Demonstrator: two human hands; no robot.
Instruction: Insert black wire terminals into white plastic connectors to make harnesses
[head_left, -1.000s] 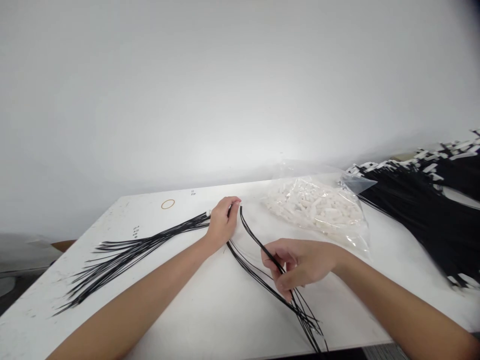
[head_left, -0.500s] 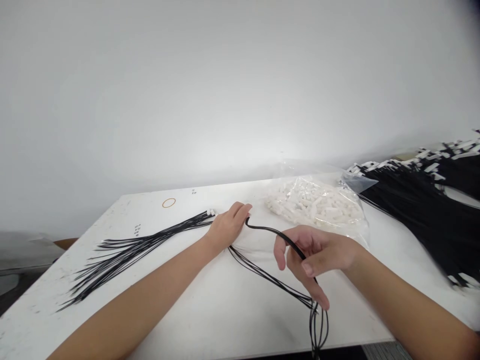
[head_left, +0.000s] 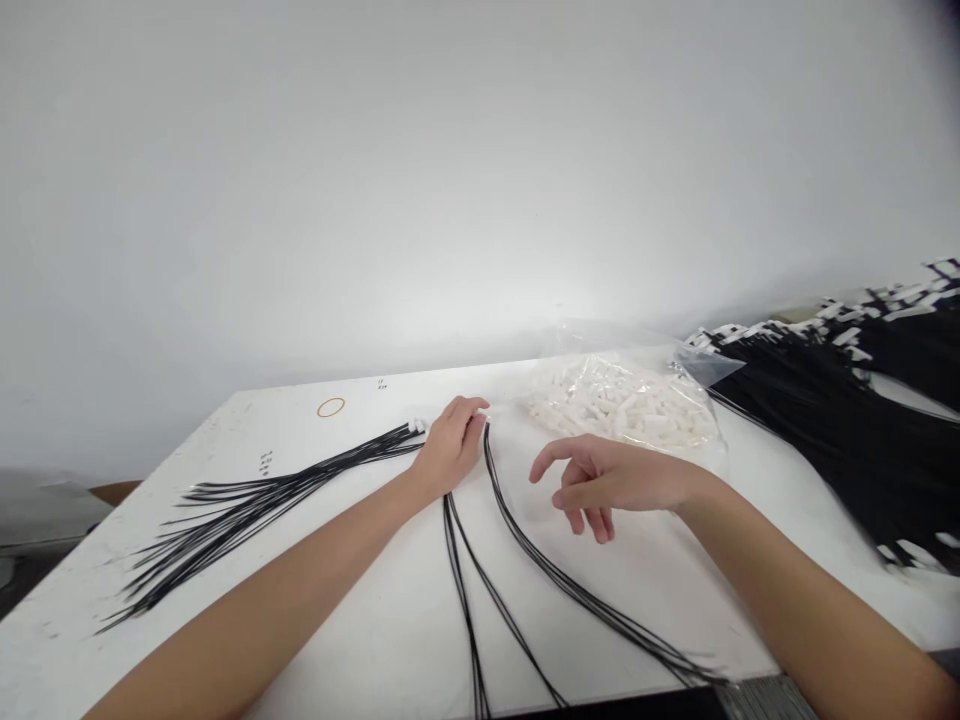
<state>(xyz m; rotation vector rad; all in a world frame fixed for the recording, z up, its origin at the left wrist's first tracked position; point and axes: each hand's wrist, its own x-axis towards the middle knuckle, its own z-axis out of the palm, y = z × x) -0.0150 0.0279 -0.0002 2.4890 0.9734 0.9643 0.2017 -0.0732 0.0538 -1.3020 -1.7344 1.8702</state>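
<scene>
My left hand (head_left: 450, 447) rests on the white table (head_left: 360, 620) with its fingers curled over the far ends of a few thin black wires (head_left: 517, 545). These wires fan out from that hand toward the table's front edge. My right hand (head_left: 600, 478) hovers just right of them, fingers loosely apart and holding nothing. A bundle of black wires with small white ends (head_left: 255, 495) lies to the left of my left hand.
A clear plastic bag of small white connectors (head_left: 637, 410) lies behind my right hand. A large heap of black wires with white connectors (head_left: 855, 410) covers the right side. A small rubber band (head_left: 331, 407) lies near the far left edge.
My right hand has let go of the black wire it was lifting and now hovers open. That wire has dropped flat on the table, and the wires now spread toward the front edge.
</scene>
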